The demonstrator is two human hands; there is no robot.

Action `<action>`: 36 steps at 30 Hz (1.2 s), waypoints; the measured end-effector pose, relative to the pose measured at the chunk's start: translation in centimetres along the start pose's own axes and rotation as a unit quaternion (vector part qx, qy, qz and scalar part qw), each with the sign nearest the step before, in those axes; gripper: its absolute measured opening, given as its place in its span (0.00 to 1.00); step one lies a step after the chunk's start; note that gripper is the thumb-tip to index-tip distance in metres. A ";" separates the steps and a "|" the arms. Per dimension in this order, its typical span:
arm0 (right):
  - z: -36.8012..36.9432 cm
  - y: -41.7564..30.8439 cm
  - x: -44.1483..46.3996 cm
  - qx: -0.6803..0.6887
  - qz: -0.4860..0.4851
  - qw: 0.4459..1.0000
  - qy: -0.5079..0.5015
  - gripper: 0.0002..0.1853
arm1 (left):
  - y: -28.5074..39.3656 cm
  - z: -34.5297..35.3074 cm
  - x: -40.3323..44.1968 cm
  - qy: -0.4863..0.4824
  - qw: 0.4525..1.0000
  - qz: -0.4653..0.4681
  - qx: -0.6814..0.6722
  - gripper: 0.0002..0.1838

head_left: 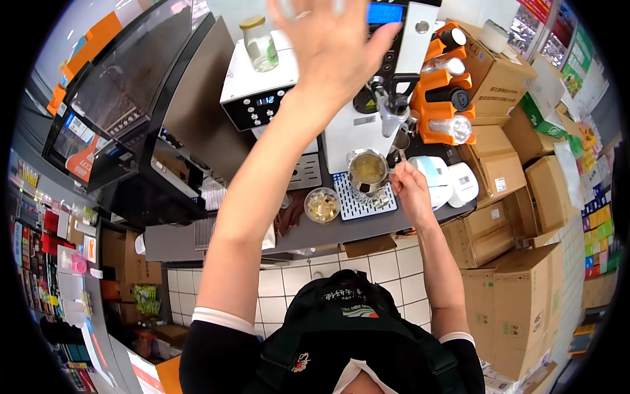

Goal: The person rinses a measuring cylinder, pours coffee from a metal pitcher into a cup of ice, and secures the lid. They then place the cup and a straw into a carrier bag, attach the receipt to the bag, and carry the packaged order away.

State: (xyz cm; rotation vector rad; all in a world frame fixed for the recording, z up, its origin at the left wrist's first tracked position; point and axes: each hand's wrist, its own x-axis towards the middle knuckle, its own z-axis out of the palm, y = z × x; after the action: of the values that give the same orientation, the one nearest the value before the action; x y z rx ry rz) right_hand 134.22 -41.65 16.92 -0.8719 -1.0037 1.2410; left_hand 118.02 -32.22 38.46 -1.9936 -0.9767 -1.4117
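My right hand (pixel 410 187) is closed on the handle of a metal pitcher (pixel 367 169) that holds a yellowish liquid. The pitcher is over a perforated drip tray (pixel 367 200), below the machine's spout. My left hand (pixel 331 56) is raised in front of the coffee machine (pixel 409 39), fingers spread, with nothing in it; its fingertips are blurred and partly beyond the top edge. A clear cup (pixel 321 205) with pale pieces in it stands left of the tray. Behind my right hand is a small metal cup (pixel 401 140).
Left of the machine is a white and black appliance (pixel 256 108) with a glass jar (pixel 261 47) on top. A large dark glass-fronted case (pixel 125 85) stands further left. An orange cup rack (pixel 433 98), white devices (pixel 449 182) and cardboard boxes (pixel 518 302) are at the right.
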 end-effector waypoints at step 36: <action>4.2 8.1 -2.7 -0.516 -0.006 0.853 0.084 0.14 | -3.9 -13.6 -40.0 -0.342 0.861 -0.304 -0.221 0.23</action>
State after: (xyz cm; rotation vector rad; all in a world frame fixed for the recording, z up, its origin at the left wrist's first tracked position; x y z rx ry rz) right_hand 127.45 -43.23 10.44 -1.7509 -1.5408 0.5112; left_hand 98.93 -50.55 5.27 -2.7895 -1.8590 -1.3008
